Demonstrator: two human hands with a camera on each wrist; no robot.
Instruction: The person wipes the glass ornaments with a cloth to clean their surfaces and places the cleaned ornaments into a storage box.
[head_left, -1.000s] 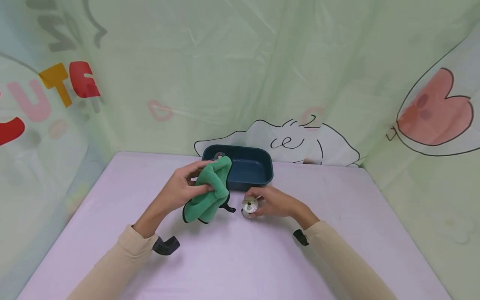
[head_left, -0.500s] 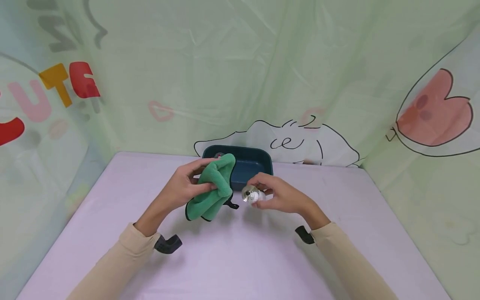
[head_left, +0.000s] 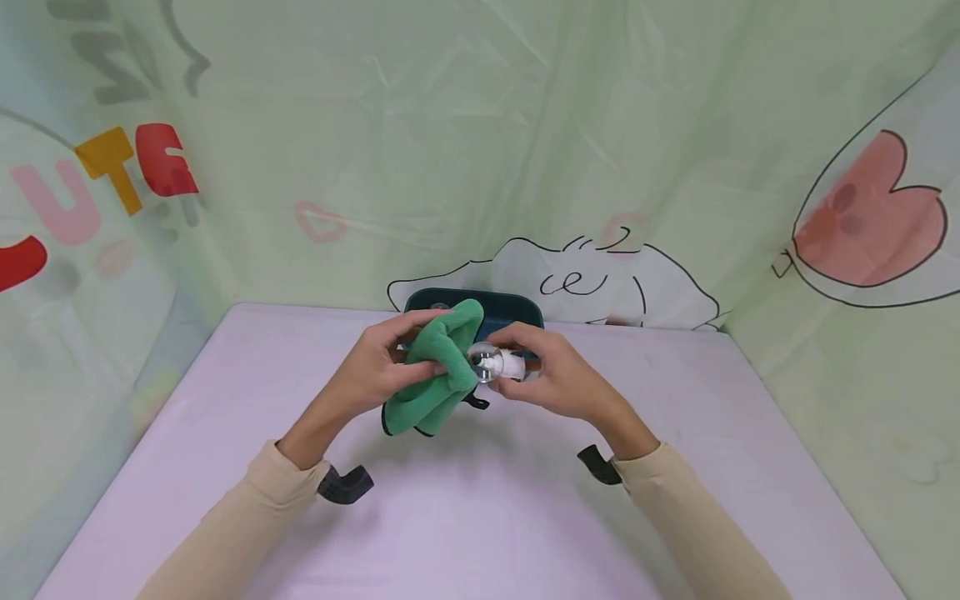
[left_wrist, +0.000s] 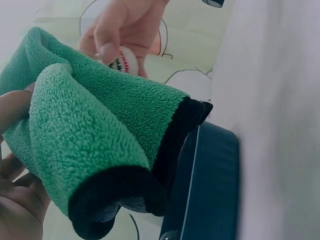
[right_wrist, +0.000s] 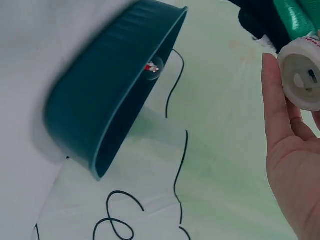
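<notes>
Raised off the table since the earlier frame, the small globe [head_left: 489, 364] now meets the green cloth [head_left: 438, 367].
We note right hand [head_left: 558, 379] fingers pinching its base, left hand [head_left: 375, 375] gripping cloth; rubbing pressure could slip it into the blue tub [head_left: 525, 310].

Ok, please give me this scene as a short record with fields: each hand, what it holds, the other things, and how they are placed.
left hand: grips the green cloth, bunched, lifted off the table
right hand: holds a small globe with a white base, its glass end against the cloth
tub: dark blue, behind the hands, near the backdrop; a second small globe lies inside
table: pale pink cover
backdrop: light green sheet with cartoon drawings
</notes>
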